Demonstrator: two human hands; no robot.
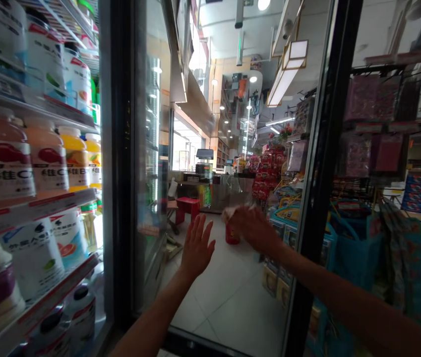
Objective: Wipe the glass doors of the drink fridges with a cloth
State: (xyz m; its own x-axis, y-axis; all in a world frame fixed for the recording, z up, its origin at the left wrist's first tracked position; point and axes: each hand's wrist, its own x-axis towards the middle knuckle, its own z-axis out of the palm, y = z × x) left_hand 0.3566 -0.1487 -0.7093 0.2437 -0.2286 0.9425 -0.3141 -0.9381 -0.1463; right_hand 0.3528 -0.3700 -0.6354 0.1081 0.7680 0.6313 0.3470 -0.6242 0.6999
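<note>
A black-framed glass door [228, 282] is seen straight ahead, standing beside a lit drinks cooler [118, 163], and both hands are raised before its pane. The left grip [197, 247] is held released and empty, palm forward and fingers slightly spread, near the middle of the pane; whether the glass is touched cannot be told. The right grip [253, 229] is blurred, but it seems to be closed on a pale cloth [232, 213] – crumpled under the fingers, in front of the pane and to the right of the left grip. On the cooler's racks, at the left, rows of bottles are stocked: peach-coloured 維C bottles [4, 158], yellow bottles [74, 156] and white-labelled bottles [33, 255]. Through the glass, a red stool [187, 206], a red container [232, 234] and a tiled floor [210, 317] are shown. Turquoise bags [359, 253] are hung at the right – beyond the door's edge.
</note>
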